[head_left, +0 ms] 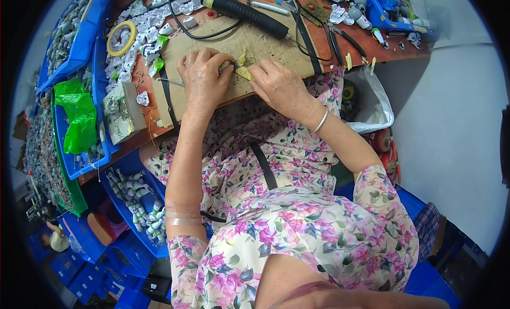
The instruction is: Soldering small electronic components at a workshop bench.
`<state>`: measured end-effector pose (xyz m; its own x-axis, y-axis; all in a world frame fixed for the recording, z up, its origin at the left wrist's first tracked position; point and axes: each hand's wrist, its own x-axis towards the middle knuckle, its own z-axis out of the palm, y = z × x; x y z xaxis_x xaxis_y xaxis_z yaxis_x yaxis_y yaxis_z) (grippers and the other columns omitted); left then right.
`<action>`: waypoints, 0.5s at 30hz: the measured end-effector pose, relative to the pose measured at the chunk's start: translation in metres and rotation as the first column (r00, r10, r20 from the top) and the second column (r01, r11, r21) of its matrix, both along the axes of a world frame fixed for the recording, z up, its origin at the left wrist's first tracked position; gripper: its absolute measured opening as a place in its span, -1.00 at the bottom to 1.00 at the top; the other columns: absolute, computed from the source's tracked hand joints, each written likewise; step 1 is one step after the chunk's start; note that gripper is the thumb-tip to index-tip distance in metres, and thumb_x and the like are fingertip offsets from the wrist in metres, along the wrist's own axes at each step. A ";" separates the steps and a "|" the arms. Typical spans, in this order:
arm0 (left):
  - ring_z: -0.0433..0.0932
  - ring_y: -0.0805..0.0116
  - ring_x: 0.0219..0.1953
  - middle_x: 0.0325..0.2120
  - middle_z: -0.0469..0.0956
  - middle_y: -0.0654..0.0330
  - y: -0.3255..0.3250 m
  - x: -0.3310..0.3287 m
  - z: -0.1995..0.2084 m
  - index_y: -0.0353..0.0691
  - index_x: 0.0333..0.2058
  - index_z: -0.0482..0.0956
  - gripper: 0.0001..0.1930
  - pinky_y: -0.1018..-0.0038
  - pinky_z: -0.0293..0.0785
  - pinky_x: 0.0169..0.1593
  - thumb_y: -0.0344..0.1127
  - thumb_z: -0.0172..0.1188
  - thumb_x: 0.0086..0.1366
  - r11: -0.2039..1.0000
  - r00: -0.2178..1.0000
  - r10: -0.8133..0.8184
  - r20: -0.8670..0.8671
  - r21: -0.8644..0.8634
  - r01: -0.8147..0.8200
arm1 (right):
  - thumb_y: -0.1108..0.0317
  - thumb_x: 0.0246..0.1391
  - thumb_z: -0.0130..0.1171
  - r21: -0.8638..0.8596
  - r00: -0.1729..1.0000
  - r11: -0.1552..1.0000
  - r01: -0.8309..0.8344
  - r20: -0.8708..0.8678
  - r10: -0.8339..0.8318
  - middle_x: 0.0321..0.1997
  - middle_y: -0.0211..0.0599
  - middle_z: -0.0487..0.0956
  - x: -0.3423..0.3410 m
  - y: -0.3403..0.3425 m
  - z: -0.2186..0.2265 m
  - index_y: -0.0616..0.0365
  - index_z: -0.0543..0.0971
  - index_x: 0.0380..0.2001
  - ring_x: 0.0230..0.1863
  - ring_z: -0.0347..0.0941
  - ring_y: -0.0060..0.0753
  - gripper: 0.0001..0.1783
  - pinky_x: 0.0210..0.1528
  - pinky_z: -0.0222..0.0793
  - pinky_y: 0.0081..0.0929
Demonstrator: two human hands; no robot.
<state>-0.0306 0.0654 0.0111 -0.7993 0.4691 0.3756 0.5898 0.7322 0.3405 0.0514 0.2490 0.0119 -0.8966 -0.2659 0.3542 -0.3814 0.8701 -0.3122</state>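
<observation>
Over a brown cardboard sheet (186, 99) on the bench, both hands work close together. My left hand (204, 78) is closed, its thumb and fingers pinching a small grey part (225, 65) mostly covered by the fingers. Just to its right, my right hand (280, 88) pinches the end of a crumpled yellow tape strip (244, 73). That strip lies between the two hands, close to the grey part; whether they touch I cannot tell. A thin wire-like piece (171, 81) extends left from under my left hand.
Beyond the hands lies a black cylindrical electric tool (249, 17) with a cable. Pliers (348, 42) rest at the right; yellow strips (348, 61) hang on the bench edge. White plastic parts and a tape roll (121, 38) cover the left, beside blue bins (79, 56).
</observation>
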 end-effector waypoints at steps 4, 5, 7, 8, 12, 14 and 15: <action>0.46 0.22 -0.06 -0.28 0.57 0.34 0.000 0.001 0.000 0.05 -0.29 0.72 -0.83 0.12 0.13 0.20 -0.26 0.39 0.08 1.000 1.000 0.001 -0.006 -0.005 -0.001 | 0.35 0.08 0.27 0.006 0.999 1.000 0.011 -0.050 -0.011 -0.28 -0.21 0.47 0.000 -0.004 -0.003 0.18 0.52 -0.19 -0.21 0.54 -0.19 -0.75 -0.24 0.54 -0.33; 0.46 0.22 -0.06 -0.28 0.57 0.33 0.000 0.001 0.000 0.05 -0.28 0.72 -0.82 0.12 0.13 0.20 -0.26 0.39 0.08 1.000 1.000 -0.003 -0.012 -0.001 0.003 | 0.35 0.08 0.27 0.007 0.999 1.000 0.010 -0.050 -0.010 -0.28 -0.21 0.47 0.000 -0.005 -0.002 0.18 0.52 -0.19 -0.21 0.54 -0.19 -0.75 -0.24 0.54 -0.33; 0.46 0.21 -0.06 -0.27 0.57 0.33 0.000 0.002 -0.002 0.04 -0.27 0.71 -0.81 0.11 0.13 0.20 -0.26 0.39 0.08 1.000 1.000 -0.005 -0.019 0.004 0.005 | 0.35 0.07 0.27 0.055 0.999 0.998 0.031 -0.035 -0.029 -0.30 -0.26 0.47 0.001 -0.007 0.002 0.14 0.52 -0.26 -0.22 0.55 -0.24 -0.81 -0.30 0.56 -0.35; 0.46 0.20 -0.06 -0.27 0.57 0.32 0.001 0.002 -0.003 0.03 -0.26 0.70 -0.80 0.10 0.13 0.20 -0.26 0.39 0.08 1.000 0.999 0.008 -0.032 0.014 -0.008 | 0.35 0.07 0.27 0.055 0.999 0.998 0.029 -0.036 -0.027 -0.30 -0.26 0.47 0.002 -0.008 0.002 0.14 0.52 -0.26 -0.22 0.55 -0.24 -0.81 -0.30 0.56 -0.35; 0.46 0.19 -0.05 -0.26 0.56 0.31 0.001 0.003 -0.006 -0.01 -0.27 0.67 -0.80 0.06 0.13 0.21 -0.25 0.40 0.08 0.999 0.998 0.029 -0.055 0.031 -0.028 | 0.34 0.07 0.28 0.064 0.997 0.996 0.055 -0.049 -0.052 -0.31 -0.30 0.46 0.002 -0.009 0.003 0.10 0.52 -0.30 -0.22 0.55 -0.29 -0.83 -0.37 0.56 -0.36; 0.46 0.19 -0.05 -0.26 0.56 0.32 0.001 0.006 -0.006 -0.02 -0.30 0.67 -0.82 0.03 0.12 0.22 -0.24 0.40 0.08 0.999 0.996 0.047 -0.081 0.021 -0.045 | 0.33 0.06 0.28 0.053 0.997 0.997 0.057 -0.061 -0.054 -0.31 -0.31 0.46 0.001 -0.010 0.002 0.10 0.52 -0.31 -0.22 0.55 -0.29 -0.83 -0.39 0.56 -0.36; 0.46 0.19 -0.05 -0.26 0.55 0.32 0.001 0.008 -0.006 -0.02 -0.33 0.66 -0.83 0.01 0.11 0.24 -0.24 0.40 0.08 0.998 0.993 0.060 -0.106 0.011 -0.059 | 0.33 0.06 0.28 0.050 0.997 0.997 0.060 -0.052 -0.057 -0.31 -0.30 0.46 0.001 -0.010 0.002 0.10 0.52 -0.30 -0.22 0.55 -0.27 -0.82 -0.38 0.56 -0.35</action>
<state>-0.0229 0.0663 0.0049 -0.7812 0.4183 0.4633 0.5781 0.7648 0.2843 0.0524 0.2387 0.0138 -0.8923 -0.2325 0.3869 -0.3434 0.9060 -0.2476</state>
